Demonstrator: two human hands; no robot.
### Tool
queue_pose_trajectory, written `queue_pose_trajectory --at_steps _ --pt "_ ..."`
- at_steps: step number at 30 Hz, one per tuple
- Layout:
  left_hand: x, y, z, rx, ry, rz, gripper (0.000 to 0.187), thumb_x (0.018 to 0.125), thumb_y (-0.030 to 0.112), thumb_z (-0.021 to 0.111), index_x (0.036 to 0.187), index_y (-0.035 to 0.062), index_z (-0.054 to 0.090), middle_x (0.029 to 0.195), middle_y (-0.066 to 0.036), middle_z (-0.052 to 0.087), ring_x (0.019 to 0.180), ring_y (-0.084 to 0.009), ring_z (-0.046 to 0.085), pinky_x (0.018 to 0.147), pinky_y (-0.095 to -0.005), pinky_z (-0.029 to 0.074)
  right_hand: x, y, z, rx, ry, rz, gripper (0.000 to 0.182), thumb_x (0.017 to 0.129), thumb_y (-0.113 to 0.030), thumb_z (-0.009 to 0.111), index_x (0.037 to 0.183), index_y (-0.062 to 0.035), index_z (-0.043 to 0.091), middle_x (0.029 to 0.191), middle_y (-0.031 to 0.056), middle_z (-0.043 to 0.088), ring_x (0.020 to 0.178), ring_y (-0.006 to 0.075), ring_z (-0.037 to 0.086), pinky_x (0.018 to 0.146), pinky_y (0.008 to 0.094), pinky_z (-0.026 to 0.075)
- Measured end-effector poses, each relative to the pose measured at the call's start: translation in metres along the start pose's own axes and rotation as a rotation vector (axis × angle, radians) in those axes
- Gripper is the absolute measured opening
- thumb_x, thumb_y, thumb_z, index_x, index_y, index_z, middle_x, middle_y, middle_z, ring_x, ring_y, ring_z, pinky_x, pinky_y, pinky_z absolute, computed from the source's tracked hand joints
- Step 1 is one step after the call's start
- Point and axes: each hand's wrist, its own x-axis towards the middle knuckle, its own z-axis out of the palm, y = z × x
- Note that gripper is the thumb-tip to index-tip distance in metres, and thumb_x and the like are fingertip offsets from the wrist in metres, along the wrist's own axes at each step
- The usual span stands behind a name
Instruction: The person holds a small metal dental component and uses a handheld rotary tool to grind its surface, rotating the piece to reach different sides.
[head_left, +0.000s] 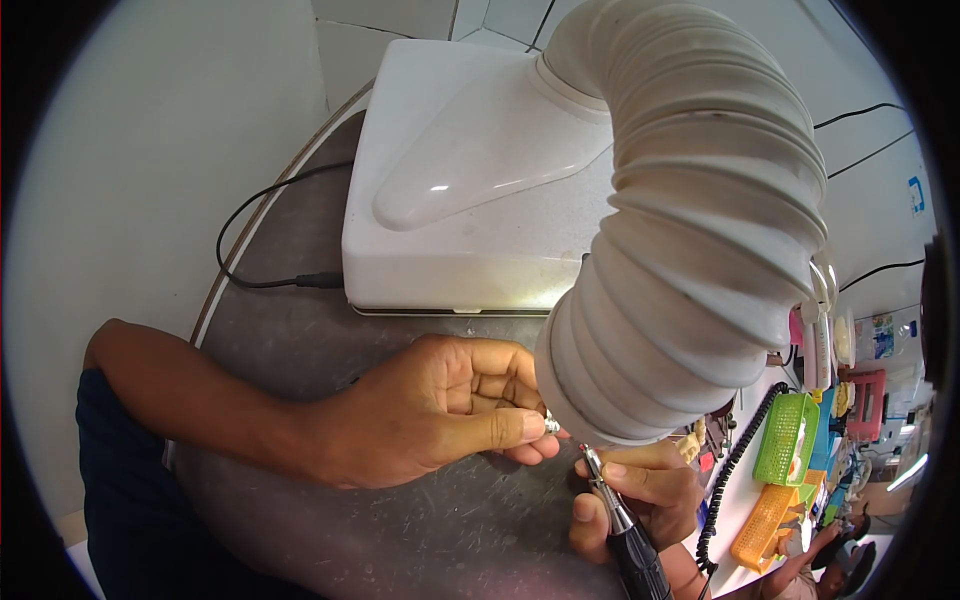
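Observation:
My left hand [450, 420] pinches a small, shiny, silver-coloured piece [551, 425] between thumb and fingers, beside the mouth of the ribbed hose. Its exact kind is too small to make out. In my right hand [650, 485] is a rotary handpiece [636, 550] with a black body and a metal nose, held like a pen. The handpiece's tip points up and left toward the silver piece, with a small gap between them. Part of the left fingertips is hidden behind the hose rim.
A thick white ribbed hose [700, 220] arches down over the hands from a white box-shaped machine [470, 160] on the dark tabletop [400, 530]. A black cable [235, 225] runs left. To the right are a coiled cord [735, 465], green basket [788, 440], orange basket [762, 525] and another person [805, 575].

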Motion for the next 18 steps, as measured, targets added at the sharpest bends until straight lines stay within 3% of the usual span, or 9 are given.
queue_pose_trajectory --at_steps 2,4,18 --pt "0.0000 0.0001 0.0000 -0.002 -0.003 -0.007 0.015 0.091 0.008 0.056 0.100 -0.0037 0.055 0.097 -0.010 0.062 0.092 -0.0133 0.061 0.085 -0.0251 0.051 0.0004 -0.0016 -0.0008 0.005 -0.012 0.011 0.037 0.071 -0.006 0.074 0.099 -0.0039 0.050 0.080 0.0104 0.060 0.079 0.0291 0.067 0.061 0.0314 0.054" --pt "0.0001 -0.0013 -0.0006 -0.027 -0.011 -0.008 0.015 0.091 0.007 0.057 0.101 -0.0037 0.055 0.097 -0.010 0.062 0.092 -0.0135 0.061 0.085 -0.0253 0.051 0.0005 -0.0021 -0.0014 0.005 -0.048 0.013 0.033 0.078 -0.011 0.069 0.103 -0.0047 0.048 0.084 0.0128 0.061 0.072 0.0185 0.061 0.067 0.0297 0.050" --pt "0.0004 -0.0017 0.0009 -0.063 -0.002 -0.003 0.013 0.089 0.004 0.059 0.097 -0.0037 0.053 0.094 -0.011 0.061 0.093 -0.0157 0.062 0.086 -0.0256 0.052 0.0040 -0.0008 -0.0019 -0.064 -0.089 -0.062 0.035 0.075 -0.013 0.071 0.103 -0.0078 0.050 0.082 0.0091 0.061 0.066 0.0199 0.061 0.060 0.0278 0.049"
